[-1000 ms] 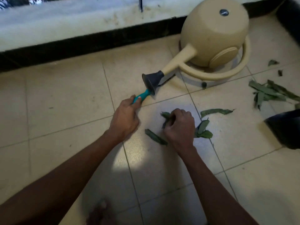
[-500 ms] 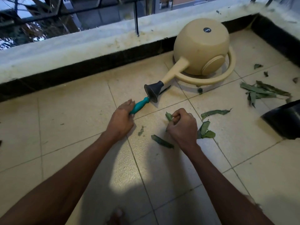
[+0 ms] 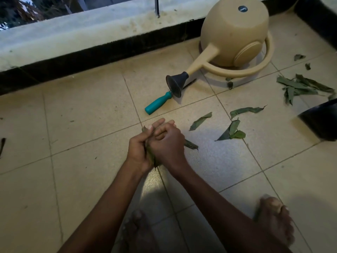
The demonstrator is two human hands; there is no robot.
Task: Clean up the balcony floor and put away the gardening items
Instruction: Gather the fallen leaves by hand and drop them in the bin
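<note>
Dark round sticker (image 3: 242, 9) on watering can (image 3: 235, 33): print unreadable.

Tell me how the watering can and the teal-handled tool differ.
The watering can is beige, rounded and bulky; the teal-handled tool is slim and far smaller. The can lies overturned by the black skirting, base up; the tool lies flat on open tile, its working end hidden behind the can's dark rose. Both lie on the floor, untouched by either hand.

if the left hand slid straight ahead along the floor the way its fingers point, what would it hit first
Most likely the teal-handled tool lying on the tiles. The left hand, holding green leaves against the right hand, points up and slightly right toward it; bare tile lies between. Depth is uncertain.
</note>
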